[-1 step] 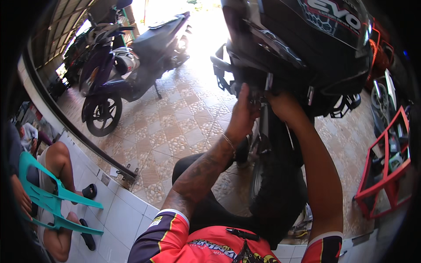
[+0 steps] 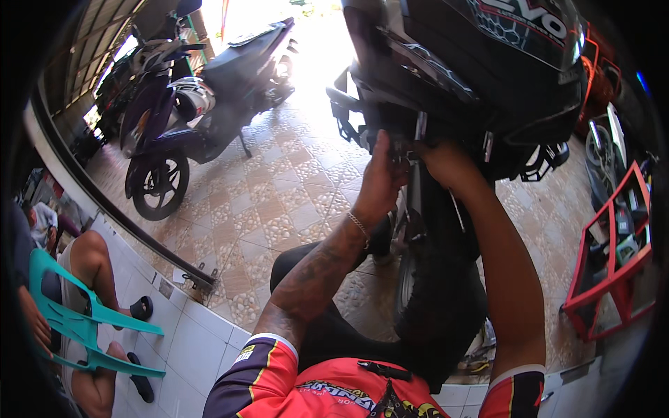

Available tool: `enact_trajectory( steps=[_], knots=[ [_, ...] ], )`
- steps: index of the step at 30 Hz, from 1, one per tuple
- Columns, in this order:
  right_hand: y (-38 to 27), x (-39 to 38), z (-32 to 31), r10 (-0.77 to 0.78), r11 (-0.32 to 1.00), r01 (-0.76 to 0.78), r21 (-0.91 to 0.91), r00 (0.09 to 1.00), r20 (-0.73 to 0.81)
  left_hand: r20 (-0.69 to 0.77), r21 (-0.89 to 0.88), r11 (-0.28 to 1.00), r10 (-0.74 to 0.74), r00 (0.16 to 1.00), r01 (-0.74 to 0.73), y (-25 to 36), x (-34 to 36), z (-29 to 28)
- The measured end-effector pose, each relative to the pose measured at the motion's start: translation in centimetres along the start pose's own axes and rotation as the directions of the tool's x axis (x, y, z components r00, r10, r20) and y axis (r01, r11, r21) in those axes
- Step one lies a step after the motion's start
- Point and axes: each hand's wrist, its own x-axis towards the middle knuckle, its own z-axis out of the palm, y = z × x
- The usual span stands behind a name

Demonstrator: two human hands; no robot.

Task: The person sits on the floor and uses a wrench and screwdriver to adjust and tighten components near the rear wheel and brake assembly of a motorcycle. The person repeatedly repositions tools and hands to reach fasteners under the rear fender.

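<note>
Head view: one large black motorcycle [image 2: 460, 90] with glossy dark bodywork, standing directly before the wearer, its black-tyred wheel [image 2: 406, 289] turned toward the wearer; landmark for all entries below.

Left hand [image 2: 382, 171], bare, a silver chain bracelet [image 2: 359, 226] at the wrist: raised to the motorcycle's underside, left of its centreline. One digit pointed upward; the other fingers were partly hidden, and whether they pinched anything could not be told.

Right hand [image 2: 446, 164], bare: reached beneath the motorcycle's bodywork, just beside the left hand. Fingers hidden; whether spread or pressed together could not be told.

Purple-and-black scooter [image 2: 230, 97]: parked left of the motorcycle, well apart.

Patterned beige tile floor [image 2: 279, 202]: under the motorcycle and the scooter.

Red metal open frame [image 2: 613, 240]: right of the motorcycle.

Teal plastic armchair [image 2: 73, 326]: far left of the motorcycle, beside a seated person's bare legs [image 2: 95, 259].
</note>
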Motion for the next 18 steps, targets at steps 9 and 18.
enact_trajectory(
  steps=[9, 18],
  knots=[
    [0.5, 0.9, -1.2, -0.126, 0.991, 0.122, -0.062, 0.99, -0.062, 0.109, -0.042, 0.997, 0.064, 0.992, -0.06, -0.2, 1.0, 0.3],
    [0.9, 0.7, -2.6, -0.113, 0.992, 0.108, 0.071, 0.992, 0.056, 0.093, -0.103, 0.994, 0.049, 0.994, -0.04, -0.8, 0.9, 0.4]
  ],
)
